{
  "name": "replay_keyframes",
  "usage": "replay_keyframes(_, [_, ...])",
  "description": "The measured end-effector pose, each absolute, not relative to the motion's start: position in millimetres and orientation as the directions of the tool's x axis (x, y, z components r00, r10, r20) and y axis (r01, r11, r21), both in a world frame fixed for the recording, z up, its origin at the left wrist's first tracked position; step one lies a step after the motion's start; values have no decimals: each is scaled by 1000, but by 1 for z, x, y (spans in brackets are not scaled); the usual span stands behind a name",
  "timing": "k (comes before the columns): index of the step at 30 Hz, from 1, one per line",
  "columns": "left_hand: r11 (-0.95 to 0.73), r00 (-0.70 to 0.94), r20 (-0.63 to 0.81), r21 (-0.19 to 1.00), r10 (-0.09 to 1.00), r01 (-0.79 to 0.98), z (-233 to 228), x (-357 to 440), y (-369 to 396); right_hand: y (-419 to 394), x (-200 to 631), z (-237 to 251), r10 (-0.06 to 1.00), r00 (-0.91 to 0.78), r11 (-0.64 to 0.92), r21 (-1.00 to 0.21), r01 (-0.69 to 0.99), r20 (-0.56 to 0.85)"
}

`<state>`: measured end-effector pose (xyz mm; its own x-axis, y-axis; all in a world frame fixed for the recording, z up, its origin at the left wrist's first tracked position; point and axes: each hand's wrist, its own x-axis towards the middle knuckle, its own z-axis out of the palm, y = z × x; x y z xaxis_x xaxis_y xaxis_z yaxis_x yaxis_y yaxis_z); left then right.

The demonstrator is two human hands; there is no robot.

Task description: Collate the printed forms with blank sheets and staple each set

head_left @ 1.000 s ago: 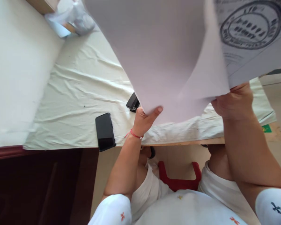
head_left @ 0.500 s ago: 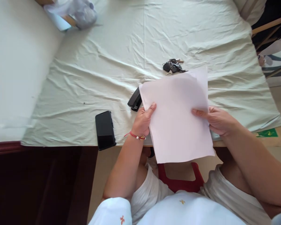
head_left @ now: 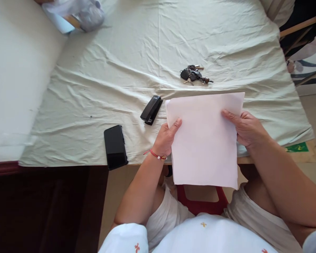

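A stack of white paper sheets (head_left: 204,140) is held blank side up over the near edge of the table. My left hand (head_left: 167,137) grips the stack's left edge, thumb on top. My right hand (head_left: 244,128) grips its right edge, fingers laid over the sheet. The lower part of the stack hangs past the table edge above my lap. A black stapler (head_left: 151,109) lies on the cloth just left of the stack's top corner.
A pale green cloth (head_left: 116,70) covers the table. A black phone (head_left: 115,147) lies near the front edge at left. A bunch of keys (head_left: 193,74) sits beyond the paper. A plastic bag (head_left: 76,14) is at far left. A red stool (head_left: 200,205) shows below.
The sheets came down from in front of the camera to the table edge and were squared up; both hands kept hold. The stapler and keys are now uncovered.
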<state>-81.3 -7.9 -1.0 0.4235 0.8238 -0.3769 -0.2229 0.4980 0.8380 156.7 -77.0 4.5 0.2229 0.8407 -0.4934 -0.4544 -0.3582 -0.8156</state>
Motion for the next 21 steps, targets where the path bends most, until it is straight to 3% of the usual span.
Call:
replay_keyframes(15, [477, 502, -339, 861, 796, -175, -3, -87, -10, -76, 155, 10, 854, 275, -339, -873, -352, -442])
replay_keyframes(21, [439, 403, -330, 872, 853, -215, -1, -87, -1, -79, 155, 9, 835, 255, -394, -854, -340, -487])
